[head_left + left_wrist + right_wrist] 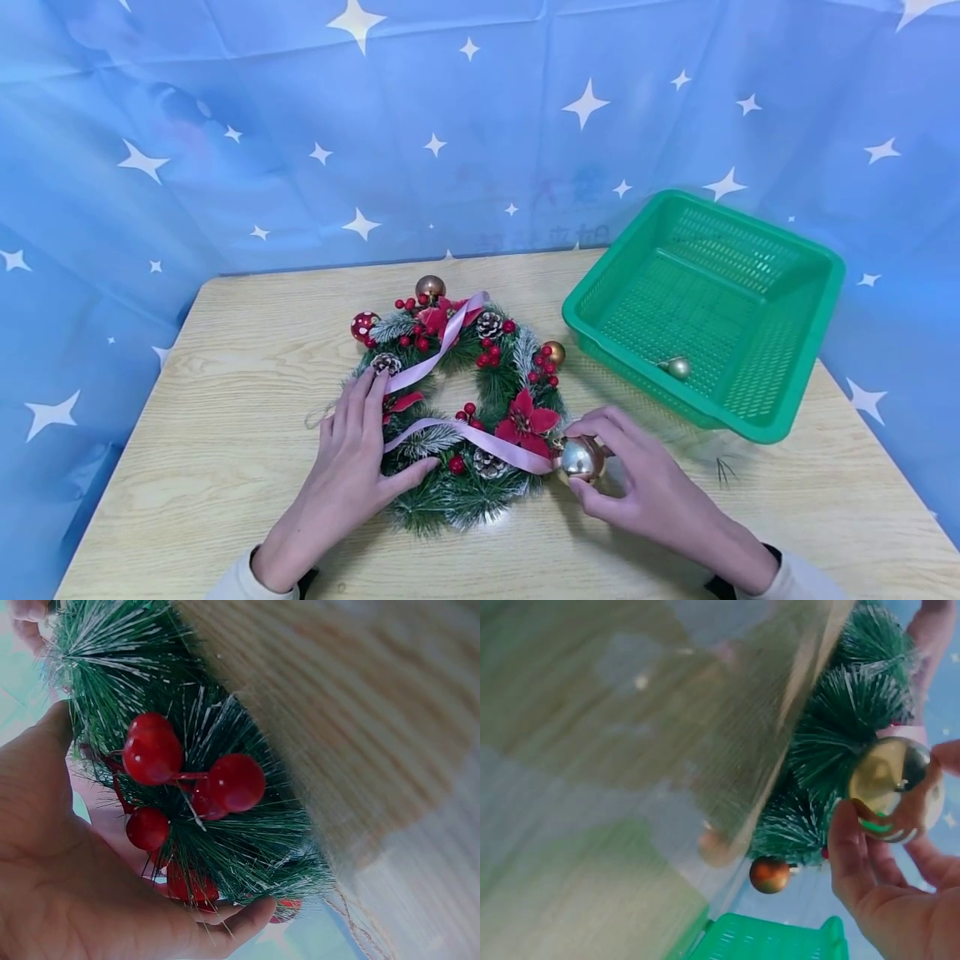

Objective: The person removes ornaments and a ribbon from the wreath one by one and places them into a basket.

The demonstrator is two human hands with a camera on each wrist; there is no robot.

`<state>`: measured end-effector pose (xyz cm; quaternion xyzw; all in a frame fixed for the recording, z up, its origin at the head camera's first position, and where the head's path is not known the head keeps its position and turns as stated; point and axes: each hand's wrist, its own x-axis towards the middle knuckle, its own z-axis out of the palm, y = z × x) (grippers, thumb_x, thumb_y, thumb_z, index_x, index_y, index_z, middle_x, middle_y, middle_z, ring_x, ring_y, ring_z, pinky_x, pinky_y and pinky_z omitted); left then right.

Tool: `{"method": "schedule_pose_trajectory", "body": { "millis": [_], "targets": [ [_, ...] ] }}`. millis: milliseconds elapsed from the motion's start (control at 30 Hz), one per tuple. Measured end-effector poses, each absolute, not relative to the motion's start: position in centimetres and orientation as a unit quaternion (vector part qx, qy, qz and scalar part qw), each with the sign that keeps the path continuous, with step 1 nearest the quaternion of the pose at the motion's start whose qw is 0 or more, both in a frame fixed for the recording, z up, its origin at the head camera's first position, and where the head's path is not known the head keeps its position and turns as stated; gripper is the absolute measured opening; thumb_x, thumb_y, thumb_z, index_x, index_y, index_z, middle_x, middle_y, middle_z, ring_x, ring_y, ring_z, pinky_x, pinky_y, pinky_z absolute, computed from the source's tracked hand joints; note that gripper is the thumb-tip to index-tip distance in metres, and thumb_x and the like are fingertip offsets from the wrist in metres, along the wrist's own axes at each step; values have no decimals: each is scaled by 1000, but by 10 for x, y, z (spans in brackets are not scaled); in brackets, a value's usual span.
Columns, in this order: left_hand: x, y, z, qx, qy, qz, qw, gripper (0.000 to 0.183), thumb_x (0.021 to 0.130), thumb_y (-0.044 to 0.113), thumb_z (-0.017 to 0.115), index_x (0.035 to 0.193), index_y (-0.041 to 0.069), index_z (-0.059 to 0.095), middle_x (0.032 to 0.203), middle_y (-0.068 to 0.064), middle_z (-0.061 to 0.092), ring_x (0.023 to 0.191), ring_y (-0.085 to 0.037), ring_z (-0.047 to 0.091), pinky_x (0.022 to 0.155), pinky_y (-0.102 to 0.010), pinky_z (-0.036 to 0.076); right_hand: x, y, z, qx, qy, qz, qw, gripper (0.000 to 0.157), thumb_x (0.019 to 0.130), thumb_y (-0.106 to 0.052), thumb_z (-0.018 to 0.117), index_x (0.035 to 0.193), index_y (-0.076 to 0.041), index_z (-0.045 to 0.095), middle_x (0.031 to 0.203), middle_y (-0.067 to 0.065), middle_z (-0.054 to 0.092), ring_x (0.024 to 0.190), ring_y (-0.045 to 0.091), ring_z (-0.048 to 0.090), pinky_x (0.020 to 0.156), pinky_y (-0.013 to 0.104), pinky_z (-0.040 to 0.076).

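Observation:
A green Christmas wreath [480, 492] lies on the table, decked with red berries, red poinsettias [527, 423], pine cones and a lilac ribbon [510, 452]. My left hand [351, 450] rests over its left side, fingers straight near a pine cone and thumb spread along the front; in the left wrist view, red berries [237, 782] show beside that hand [97, 877]. At the wreath's right edge, my right hand [637, 479] pinches a shiny gold Christmas ball [582, 459] between thumb and fingers. The ball [889, 787] sits close against the greenery, so whether it is attached cannot be seen.
A green plastic basket [720, 421] stands to the right, with one small pale ball [678, 368] inside. Smaller balls, one brown [431, 287] and one gold [555, 352], sit on the wreath's rim. Behind the wooden table [247, 367] hangs a blue star-patterned cloth [420, 100].

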<state>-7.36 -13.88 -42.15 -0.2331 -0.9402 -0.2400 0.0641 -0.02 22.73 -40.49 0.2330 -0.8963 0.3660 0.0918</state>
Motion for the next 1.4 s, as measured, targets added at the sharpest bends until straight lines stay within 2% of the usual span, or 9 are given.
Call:
{"method": "schedule_pose_trajectory", "body": {
  "millis": [100,267,400,833,1067,1400],
  "targets": [
    [-74,-139,-421,-232,-941,-239,60,122,88,62,86,172,3,20,172,-27,26,154,-56,28,110,-81,33,1,228,-404,215,-892,389,81,49,85,-8,88,127,-22,67,126,-10,64,95,7,65,72,29,60],
    [-74,-138,-421,-230,-942,-237,59,123,87,62,86,172,3,20,172,-27,26,154,-56,28,109,-81,33,2,229,-399,174,-904,383,78,49,87,-9,87,127,-28,66,123,-15,62,94,8,65,79,29,61],
    [-74,-138,-421,-229,-943,-234,60,123,87,62,86,172,3,21,171,-27,28,153,-56,29,108,-81,34,1,230,-397,152,-916,363,81,47,88,-11,87,126,-30,66,121,-17,62,95,6,62,82,29,61],
    [-74,-139,-422,-230,-941,-241,69,126,84,62,90,171,2,22,170,-28,28,152,-57,30,109,-82,33,-9,227,-400,120,-920,358,108,48,84,-13,90,127,-20,69,122,-12,64,97,8,64,77,35,63],
    [-73,-140,-422,-230,-939,-245,70,125,85,61,89,171,2,22,170,-28,28,152,-57,31,108,-82,34,-14,226,-398,114,-917,367,110,47,86,-13,90,128,-21,69,125,-12,62,99,10,65,80,34,62],
    [-74,-141,-422,-226,-940,-249,49,127,85,62,89,173,3,19,172,-27,24,154,-59,26,113,-81,30,-16,225,-399,105,-918,357,137,49,85,-10,90,128,-18,69,123,-7,62,98,11,61,70,34,60]
  ]
}}
